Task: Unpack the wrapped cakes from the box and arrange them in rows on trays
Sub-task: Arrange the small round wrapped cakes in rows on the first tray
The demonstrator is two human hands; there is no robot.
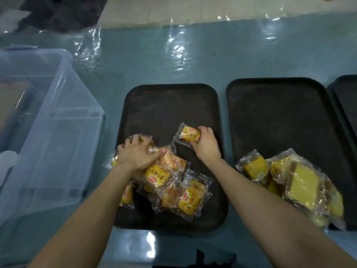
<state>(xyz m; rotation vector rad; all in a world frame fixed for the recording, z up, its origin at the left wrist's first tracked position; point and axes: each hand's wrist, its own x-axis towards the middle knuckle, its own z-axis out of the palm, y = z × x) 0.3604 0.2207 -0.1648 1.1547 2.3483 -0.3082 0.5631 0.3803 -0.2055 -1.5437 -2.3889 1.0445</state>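
Forearms reach in from 6 o'clock across the bench (183,244), which lies under a clear film. Nearest, a heap of cakes (157,176) in clear wrappers covers the near half of the middle tray (170,105); a second heap (297,182), of plain yellow slices, sits at the near edge of the right tray (276,113). The left hand (138,154) lies on the far end of the first heap, fingers seemingly curled over one packet, though blur leaves that grip unsure. The right hand (206,146) pinches a single cake (190,134) just off the heap at 1 o'clock, near the tray's middle. That cake sticks out of the hand toward 10 o'clock; its long axis runs close to 9-to-3, label up, loose wrapper end toward 8 o'clock. The right hand is the nearer one to the bare far half of the tray, at 12 o'clock, where a first row would likely start. A clear box (48,122) stands at 9 o'clock; a third tray (345,97) shows at 3 o'clock.
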